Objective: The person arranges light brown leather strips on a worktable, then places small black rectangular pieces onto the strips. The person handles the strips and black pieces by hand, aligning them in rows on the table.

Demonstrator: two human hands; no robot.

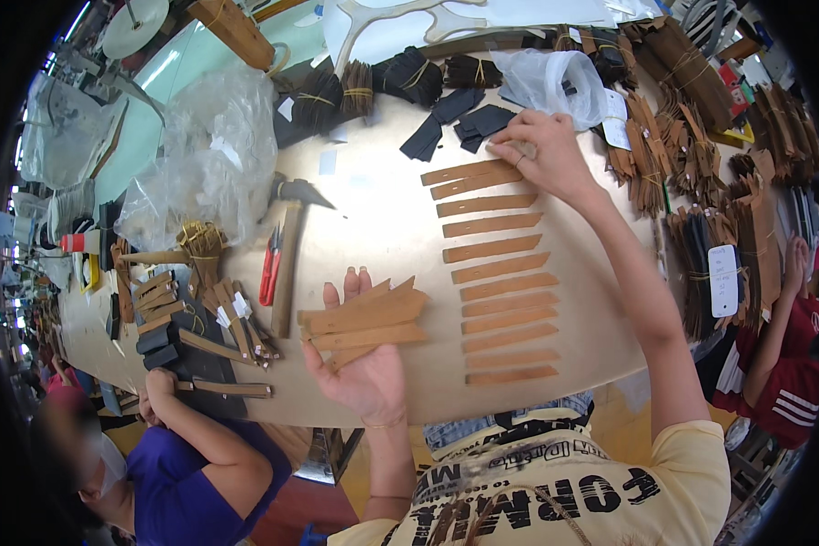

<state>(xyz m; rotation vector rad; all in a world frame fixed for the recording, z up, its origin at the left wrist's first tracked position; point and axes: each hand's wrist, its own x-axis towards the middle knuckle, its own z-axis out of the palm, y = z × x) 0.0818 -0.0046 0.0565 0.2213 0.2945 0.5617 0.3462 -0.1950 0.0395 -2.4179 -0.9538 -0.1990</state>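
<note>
My left hand (370, 387), palm up, holds a fanned bunch of brown leather strips (362, 316), each cut to a point at one end. Several similar strips (493, 247) lie flat in a column on the table to the right, roughly parallel. At the column's far end is my right hand (548, 159), its thumb and fingers pinched together over the right end of the topmost strip (464, 173). What that pinch holds, if anything, is too small to make out. Just beyond the fingertips lie loose black strips (484, 121).
A hammer (288, 246) and red-handled snips (270, 268) lie left of my left hand. Clear plastic bags (200, 155), tied black bundles (409, 75) and brown bundles (644, 150) edge the table (373, 182). A co-worker in purple (209, 464) sits left; another person's arm (778, 309) is right.
</note>
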